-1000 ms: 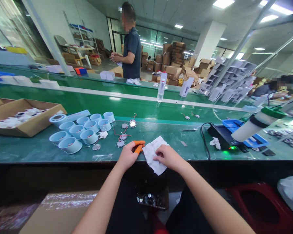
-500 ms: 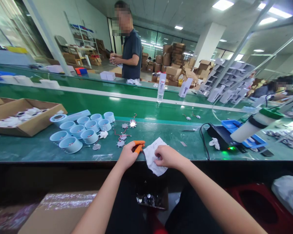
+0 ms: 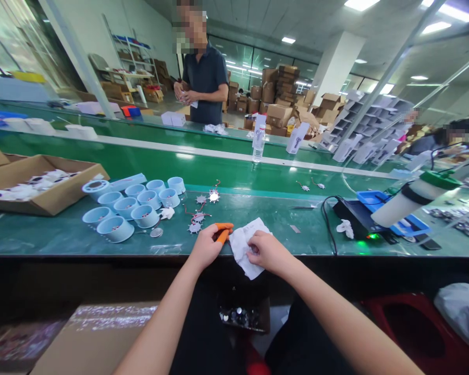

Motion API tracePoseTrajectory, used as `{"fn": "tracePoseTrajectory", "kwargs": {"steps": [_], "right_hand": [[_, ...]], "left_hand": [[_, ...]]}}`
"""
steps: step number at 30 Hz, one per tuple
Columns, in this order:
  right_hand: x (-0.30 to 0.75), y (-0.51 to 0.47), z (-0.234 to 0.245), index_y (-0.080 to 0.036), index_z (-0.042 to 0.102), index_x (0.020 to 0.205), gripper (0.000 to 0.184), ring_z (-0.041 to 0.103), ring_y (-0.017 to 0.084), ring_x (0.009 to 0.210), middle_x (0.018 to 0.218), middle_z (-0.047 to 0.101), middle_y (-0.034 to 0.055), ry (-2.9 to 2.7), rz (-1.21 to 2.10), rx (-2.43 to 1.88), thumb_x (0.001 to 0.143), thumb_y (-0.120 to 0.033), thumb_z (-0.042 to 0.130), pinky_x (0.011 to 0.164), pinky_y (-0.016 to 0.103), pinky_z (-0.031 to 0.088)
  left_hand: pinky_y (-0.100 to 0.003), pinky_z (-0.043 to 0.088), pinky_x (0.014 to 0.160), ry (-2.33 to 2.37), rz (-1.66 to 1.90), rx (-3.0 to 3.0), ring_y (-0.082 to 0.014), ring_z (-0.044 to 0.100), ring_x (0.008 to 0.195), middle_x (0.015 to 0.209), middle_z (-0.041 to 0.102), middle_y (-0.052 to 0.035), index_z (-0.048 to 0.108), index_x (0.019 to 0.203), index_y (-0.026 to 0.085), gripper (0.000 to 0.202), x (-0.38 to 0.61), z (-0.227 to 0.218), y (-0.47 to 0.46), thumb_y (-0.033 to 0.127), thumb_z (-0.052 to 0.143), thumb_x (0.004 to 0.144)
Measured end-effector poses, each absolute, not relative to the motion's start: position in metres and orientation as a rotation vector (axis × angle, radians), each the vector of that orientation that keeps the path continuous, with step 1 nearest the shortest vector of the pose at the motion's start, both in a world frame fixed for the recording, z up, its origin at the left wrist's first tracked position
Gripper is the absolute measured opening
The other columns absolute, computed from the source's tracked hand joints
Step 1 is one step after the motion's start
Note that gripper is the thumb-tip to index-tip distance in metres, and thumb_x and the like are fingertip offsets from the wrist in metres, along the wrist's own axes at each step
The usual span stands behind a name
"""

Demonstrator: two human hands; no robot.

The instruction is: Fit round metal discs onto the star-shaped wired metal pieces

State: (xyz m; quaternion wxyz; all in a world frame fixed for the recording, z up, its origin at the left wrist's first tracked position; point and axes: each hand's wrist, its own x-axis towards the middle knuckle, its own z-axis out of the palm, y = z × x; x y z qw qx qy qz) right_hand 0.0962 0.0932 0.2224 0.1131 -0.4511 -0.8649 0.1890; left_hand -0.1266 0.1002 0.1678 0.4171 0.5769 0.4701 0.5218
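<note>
My left hand (image 3: 208,245) rests at the front edge of the green bench, fingers curled, with orange finger cots on two fingertips; it pinches something small I cannot make out. My right hand (image 3: 269,251) grips a crumpled white tissue (image 3: 245,247) that lies against the left fingertips. Just beyond my hands lie several small star-shaped metal discs with red wires (image 3: 197,217). Left of them stands a cluster of pale blue round cups (image 3: 130,207).
An open cardboard box (image 3: 39,186) of white parts sits far left. A black device with a green light (image 3: 355,217), a blue tray (image 3: 391,211) and a hanging white cylinder tool (image 3: 408,200) are on the right. A water bottle (image 3: 258,143) stands beyond the conveyor; a person stands behind it.
My hands have barely moved; the right fingers bunch the tissue slightly tighter. The standing person across the belt has turned to face this way.
</note>
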Motion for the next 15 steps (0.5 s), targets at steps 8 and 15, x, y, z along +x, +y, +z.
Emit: {"fn": "tracePoseTrajectory", "kwargs": {"steps": [8,15], "right_hand": [[0.0946,0.096,0.2201,-0.015,0.07,0.079,0.002,0.052,0.015,0.073,0.076,0.063,0.0022,-2.57,0.525,-1.225,0.08,-0.016,0.072,0.07,0.025,0.037],[0.0925,0.0983,0.2209,-0.014,0.07,0.079,0.005,0.052,0.014,0.07,0.075,0.066,0.0021,-2.583,0.546,-1.239,0.076,-0.013,0.074,0.067,0.025,0.035]], "left_hand": [[-0.04,0.062,0.081,1.265,1.273,1.632,-0.0236,0.074,0.087,0.102,0.076,-0.0102,0.076,0.107,0.018,0.027,-0.1251,0.1648,0.1021,0.026,0.062,0.086],[-0.039,0.063,0.079,1.255,1.294,1.594,-0.0227,0.075,0.085,0.103,0.076,-0.0104,0.075,0.107,0.018,0.027,-0.1248,0.1645,0.1018,0.027,0.062,0.086]]}}
